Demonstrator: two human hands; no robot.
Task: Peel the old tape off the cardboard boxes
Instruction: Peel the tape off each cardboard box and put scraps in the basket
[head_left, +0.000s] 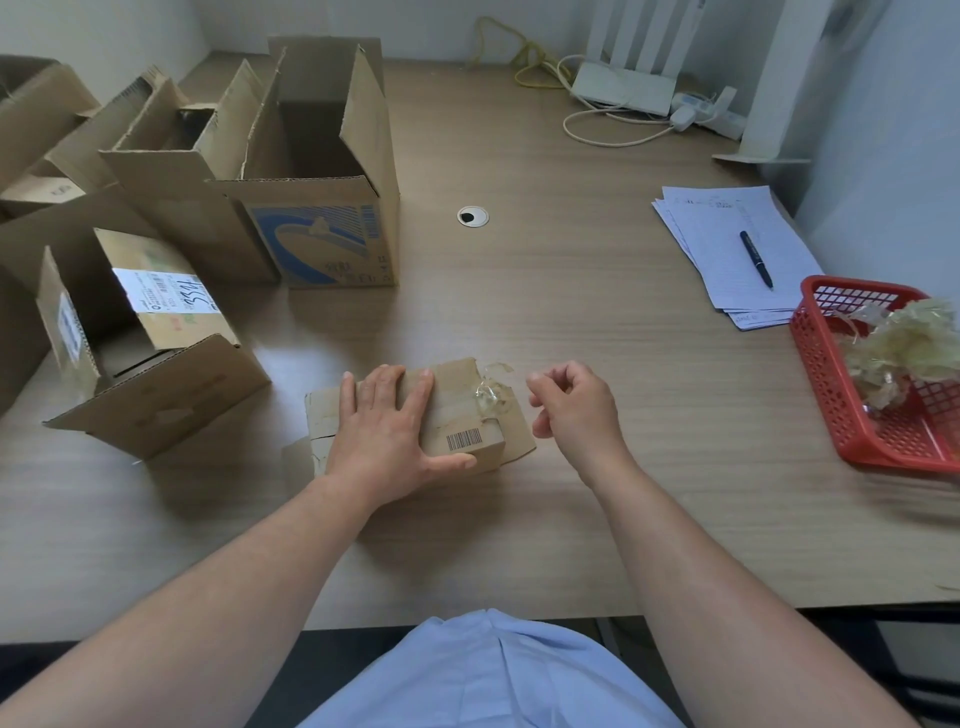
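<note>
A small cardboard box with a barcode label lies on the table in front of me. My left hand rests flat on its top, fingers straight, thumb against the near side. A crumpled strip of clear old tape sticks up from the box's right end. My right hand hovers just right of that tape, fingers loosely curled, holding nothing that I can see.
Several open cardboard boxes stand at the left and back left. A red plastic basket with wads of peeled tape sits at the right edge. Papers with a pen, a router and cables lie at the back right.
</note>
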